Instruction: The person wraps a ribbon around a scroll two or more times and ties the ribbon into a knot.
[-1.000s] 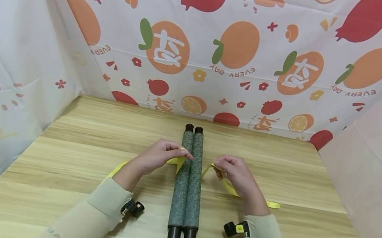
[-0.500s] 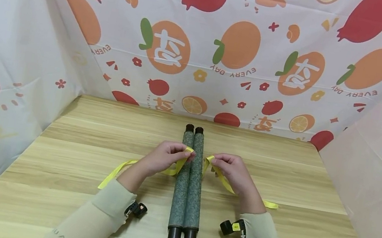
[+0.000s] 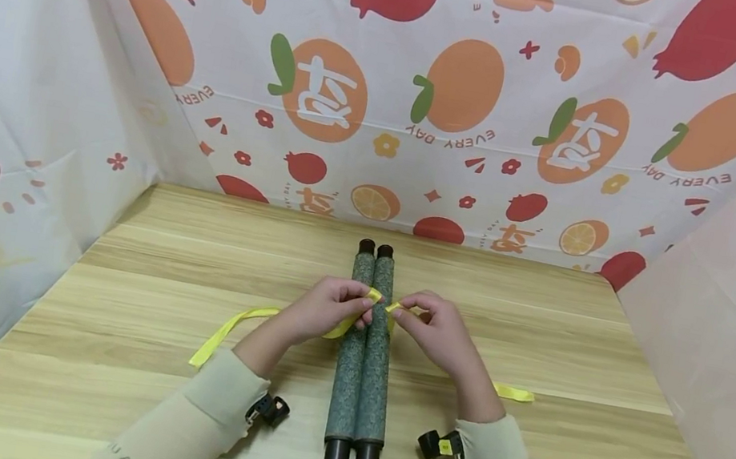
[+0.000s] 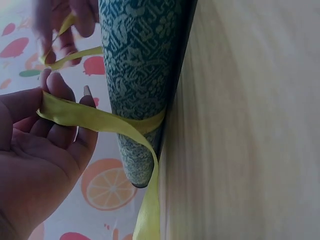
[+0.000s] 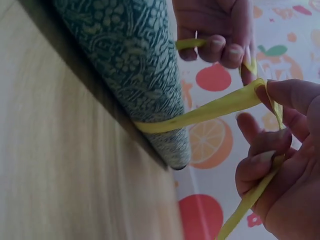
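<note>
A scroll (image 3: 374,393) rolled from both ends lies lengthwise on the table, its two rolls side by side, covered in green patterned cloth with dark knobs. A yellow ribbon (image 4: 95,118) passes round it near the middle. Over the left roll, my left hand (image 3: 324,310) pinches one length of ribbon between thumb and finger. My right hand (image 3: 441,334) pinches the other length just right of the scroll, with the ribbon (image 5: 220,106) stretched from the roll to its fingertips. The two hands' fingertips are close together above the scroll. Loose ribbon tails trail outward beneath both wrists.
The wooden table (image 3: 129,303) reaches back to a fruit-printed cloth (image 3: 392,87). Cloth also hangs on the left and right sides. A small black camera (image 3: 268,410) sits on each wrist.
Both hands have moved toward each other, bringing the two pinched ribbon lengths close together above the scroll. The scroll stays in place.
</note>
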### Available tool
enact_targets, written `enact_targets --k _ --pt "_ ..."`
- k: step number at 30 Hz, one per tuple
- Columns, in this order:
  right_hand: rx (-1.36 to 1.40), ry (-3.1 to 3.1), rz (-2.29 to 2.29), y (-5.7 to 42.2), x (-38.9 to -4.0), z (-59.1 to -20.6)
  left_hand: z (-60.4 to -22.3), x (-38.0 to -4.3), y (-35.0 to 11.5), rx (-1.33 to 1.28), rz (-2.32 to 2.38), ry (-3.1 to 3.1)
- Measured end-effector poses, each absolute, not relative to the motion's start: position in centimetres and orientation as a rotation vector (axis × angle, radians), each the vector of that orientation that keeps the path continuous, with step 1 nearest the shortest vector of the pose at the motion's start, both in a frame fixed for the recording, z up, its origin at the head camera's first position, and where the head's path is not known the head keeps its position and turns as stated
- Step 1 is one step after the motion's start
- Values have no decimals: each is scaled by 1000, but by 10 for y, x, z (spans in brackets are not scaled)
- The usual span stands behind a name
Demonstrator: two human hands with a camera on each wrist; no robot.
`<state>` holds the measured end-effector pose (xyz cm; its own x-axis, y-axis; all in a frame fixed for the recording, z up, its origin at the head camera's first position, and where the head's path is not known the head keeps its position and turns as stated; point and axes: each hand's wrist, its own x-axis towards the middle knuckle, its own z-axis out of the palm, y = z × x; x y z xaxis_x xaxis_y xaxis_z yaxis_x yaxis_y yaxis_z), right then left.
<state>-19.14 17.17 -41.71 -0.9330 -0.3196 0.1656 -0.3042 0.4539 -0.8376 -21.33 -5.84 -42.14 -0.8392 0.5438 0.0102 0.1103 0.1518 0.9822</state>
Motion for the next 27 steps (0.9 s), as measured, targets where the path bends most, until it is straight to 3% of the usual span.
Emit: enact_targets --k 11,27 --pt "-829 2816 -1265 155 -181 -399 -419 -209 -50 696 1676 2072" --pt "-901 2776 -1034 137 -198 -375 -420 -208 -51 749 1655 2027"
